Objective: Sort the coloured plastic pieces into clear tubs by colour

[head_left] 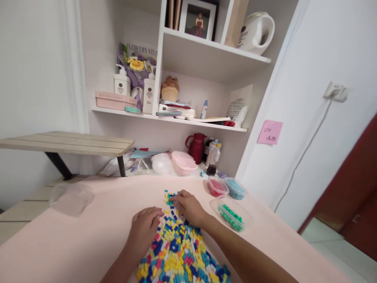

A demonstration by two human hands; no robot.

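Note:
Small plastic building bricks (176,251) in yellow, blue, teal, white and pink lie in a long heap on the pink tabletop. My right hand (190,206) reaches over the heap's far end. Its index finger stretches out and touches a small cluster of teal and yellow bricks (170,199); its thumb is hidden. My left hand (145,226) rests along the heap's left edge, fingers lying close together and slightly bent, with nothing visible in them. Right of my right hand stands a clear tub of green bricks (231,217).
Behind it are a tub with red pieces (218,186) and one with light blue pieces (235,188). A clear empty container (71,199) sits at the left. Along the back are a pink bowl (184,163) and a dark red jug (196,148), below a white shelf (176,120).

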